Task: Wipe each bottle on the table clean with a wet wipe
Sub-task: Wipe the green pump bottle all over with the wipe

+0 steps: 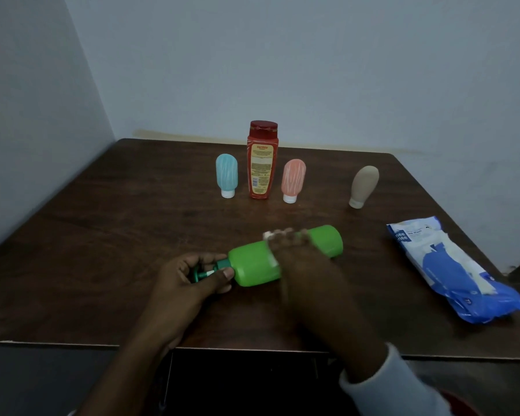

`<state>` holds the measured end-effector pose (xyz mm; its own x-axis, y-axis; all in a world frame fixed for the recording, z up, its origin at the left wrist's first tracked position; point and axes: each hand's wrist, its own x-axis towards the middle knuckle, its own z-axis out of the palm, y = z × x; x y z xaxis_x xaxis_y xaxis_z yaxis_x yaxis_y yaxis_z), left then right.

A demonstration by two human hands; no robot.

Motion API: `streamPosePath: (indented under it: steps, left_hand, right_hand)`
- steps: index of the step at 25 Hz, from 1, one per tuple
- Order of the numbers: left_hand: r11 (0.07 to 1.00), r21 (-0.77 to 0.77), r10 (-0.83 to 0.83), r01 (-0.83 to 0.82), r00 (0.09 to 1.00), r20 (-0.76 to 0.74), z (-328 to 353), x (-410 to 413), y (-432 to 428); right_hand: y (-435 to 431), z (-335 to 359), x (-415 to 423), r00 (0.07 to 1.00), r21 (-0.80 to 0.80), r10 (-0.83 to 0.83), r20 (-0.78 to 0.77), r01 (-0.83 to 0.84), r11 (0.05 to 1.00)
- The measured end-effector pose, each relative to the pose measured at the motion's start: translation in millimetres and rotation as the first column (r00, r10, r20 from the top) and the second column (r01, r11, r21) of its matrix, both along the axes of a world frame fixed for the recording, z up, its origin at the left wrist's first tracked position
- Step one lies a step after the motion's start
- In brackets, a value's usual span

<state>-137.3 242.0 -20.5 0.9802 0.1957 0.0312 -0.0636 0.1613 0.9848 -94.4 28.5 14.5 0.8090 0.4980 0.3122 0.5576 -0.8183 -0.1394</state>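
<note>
A green pump bottle [254,267] lies on its side near the middle of the brown table [102,235]. My left hand [189,283] grips its dark green pump neck. Over the bottle's body lies my right hand [300,265], blurred, pressing a white wet wipe [268,235] against it; only an edge of the wipe shows past the fingers. At the back stand a blue tube [226,175], a red bottle [262,163], a pink tube [293,180] and a beige tube [363,186], the three tubes cap down.
A blue and white pack of wet wipes [454,271] lies at the table's right side. Grey walls close the back and the left. The table's front edge runs just under my forearms.
</note>
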Motion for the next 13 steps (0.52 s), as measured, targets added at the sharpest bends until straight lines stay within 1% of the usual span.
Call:
streamPosePath:
  steps: [2, 4, 5, 7, 8, 9, 11, 13]
  left_hand:
    - [1.000, 0.023, -0.013, 0.012, 1.000, 0.005, 0.0, -0.8, 0.2]
    - [1.000, 0.011, -0.022, 0.022, 1.000, 0.003, 0.2, -1.7, -0.9]
    - [1.000, -0.006, -0.020, 0.020, 1.000, -0.001, 0.5, -1.9, -1.3]
    - [0.999, -0.042, -0.016, 0.015, 1.000, -0.008, 1.4, -1.8, -1.4]
    - [0.998, -0.055, -0.016, 0.016, 1.000, -0.013, 1.7, -1.3, -1.4]
    - [0.998, -0.065, -0.018, 0.017, 1.000, -0.018, 2.0, -0.9, -0.8]
    - [0.997, -0.072, -0.027, 0.025, 0.999, -0.031, 2.0, 0.2, 0.5]
    - [0.997, -0.070, -0.035, 0.032, 0.998, -0.050, 2.0, 0.6, 1.0]
  right_hand:
    - [29.2, -6.5, -20.5, 0.990, -0.056, 0.138, 0.013, -0.137, 0.989]
    - [19.1, -1.6, -15.7, 0.988, -0.074, 0.151, 0.029, -0.148, 0.986]
    - [1.9, 2.9, -4.9, 0.996, -0.086, 0.093, 0.002, -0.093, 0.992]
    - [-42.2, 10.1, 17.0, 0.991, -0.069, -0.110, -0.073, 0.105, 0.992]
    - [-62.6, 12.7, 26.9, 0.974, -0.078, -0.212, -0.078, 0.206, 0.975]
    - [-75.4, 16.4, 32.5, 0.964, -0.060, -0.255, -0.077, 0.251, 0.966]
    - [-70.0, 13.2, 29.3, 0.971, -0.009, -0.235, -0.052, 0.235, 0.972]
    - [-37.0, -0.4, 8.5, 0.991, 0.044, -0.127, 0.030, 0.126, 0.991]
